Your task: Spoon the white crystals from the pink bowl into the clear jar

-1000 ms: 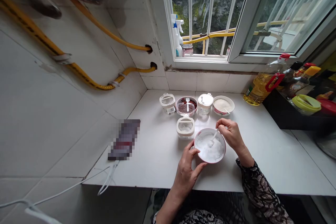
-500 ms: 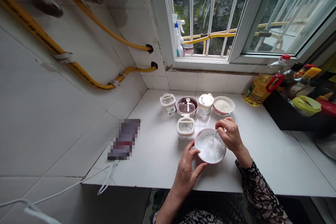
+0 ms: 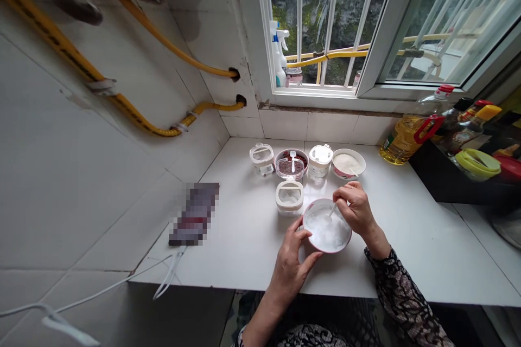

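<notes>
A round white bowl with a pink rim (image 3: 326, 226) stands on the white counter (image 3: 228, 238), filled with a white, wet-looking mixture. My left hand (image 3: 291, 263) grips the bowl's near left rim. My right hand (image 3: 353, 209) is shut on a small white spoon (image 3: 332, 211) whose bowl end is down in the mixture. Just behind the bowl stands a small lidded plastic jar (image 3: 289, 197). Farther back are a glass dish of dark red grains (image 3: 290, 165) with a spoon, and a white bowl of pale powder (image 3: 348, 163).
Two more small lidded jars (image 3: 261, 158) stand in the back row. A pixelated phone (image 3: 196, 214) with a white cable lies to the left. Oil and sauce bottles (image 3: 409, 135) stand at right, below a barred window. Yellow gas hoses (image 3: 163, 46) run along the tiled wall.
My right hand and the spoon have moved slightly within the bowl. The left hand's grip on the rim is unchanged. The whole view has drifted a little as my head moved.
</notes>
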A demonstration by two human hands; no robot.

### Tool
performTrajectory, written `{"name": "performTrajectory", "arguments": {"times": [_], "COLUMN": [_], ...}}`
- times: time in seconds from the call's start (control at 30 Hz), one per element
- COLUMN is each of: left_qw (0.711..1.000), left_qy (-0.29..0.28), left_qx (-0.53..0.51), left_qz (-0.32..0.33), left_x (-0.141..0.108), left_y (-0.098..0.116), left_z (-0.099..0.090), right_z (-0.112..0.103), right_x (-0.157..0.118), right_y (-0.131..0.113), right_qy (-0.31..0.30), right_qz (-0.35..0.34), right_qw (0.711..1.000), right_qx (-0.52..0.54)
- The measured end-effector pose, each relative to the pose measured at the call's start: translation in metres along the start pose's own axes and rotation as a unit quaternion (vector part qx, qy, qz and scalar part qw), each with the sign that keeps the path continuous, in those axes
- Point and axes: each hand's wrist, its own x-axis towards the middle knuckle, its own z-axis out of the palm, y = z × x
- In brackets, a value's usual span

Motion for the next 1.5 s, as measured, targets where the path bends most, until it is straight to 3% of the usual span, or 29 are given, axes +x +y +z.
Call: {"name": "performTrajectory", "arguments": {"times": [0.13, 0.27, 0.43, 0.63, 0.8, 0.9, 1.0, 1.1, 1.2, 1.27, 1.4, 1.5], "left_qw": [1.0, 1.0, 1.0, 1.0, 1.0, 1.0, 1.0, 1.0, 1.0, 1.0, 1.0, 1.0], "left_qy": [0.001, 0.003, 0.009, 0.004, 0.004, 0.003, 0.003, 0.002, 0.003, 0.001, -0.01, -0.015], "left_qx": [0.001, 0.0, -0.003, -0.004, -0.01, -0.012, -0.013, -0.012, -0.008, -0.008, -0.015, -0.022], "left_qz": [0.0, 0.002, 0.001, 0.002, -0.004, -0.002, 0.001, 0.005, 0.005, 0.006, -0.003, -0.01], "left_x": [0.0, -0.001, -0.001, 0.0, -0.001, 0.0, 0.0, 0.0, -0.001, 0.0, 0.0, -0.001], "left_y": [0.0, -0.002, -0.002, -0.001, 0.0, 0.0, 0.0, 0.0, 0.0, 0.001, 0.002, 0.0], "left_z": [0.0, 0.001, 0.002, 0.001, 0.001, 0.001, 0.001, 0.001, 0.001, 0.0, -0.002, -0.001], "right_z": [0.003, 0.006, 0.004, 0.0, 0.004, 0.011, 0.021, 0.031, 0.031, 0.024, 0.001, -0.006], "right_x": [-0.001, -0.001, 0.0, 0.004, 0.007, 0.01, 0.011, 0.012, 0.013, 0.013, 0.01, 0.005], "right_y": [0.0, 0.0, 0.003, 0.008, 0.009, 0.001, -0.013, -0.025, -0.029, -0.026, -0.013, -0.003], "right_qy": [0.002, -0.033, 0.001, 0.03, 0.045, 0.044, 0.046, 0.006, -0.048, -0.022, 0.062, 0.027], "right_qz": [0.01, 0.027, 0.13, 0.282, 0.322, 0.294, 0.218, 0.072, -0.059, -0.062, 0.022, 0.022], "right_qw": [1.0, 0.999, 0.99, 0.942, 0.904, 0.907, 0.938, 0.986, 0.994, 0.995, 0.994, 0.997], "right_qx": [-0.015, 0.013, 0.054, 0.179, 0.277, 0.298, 0.265, 0.151, 0.074, 0.077, 0.089, 0.07]}}
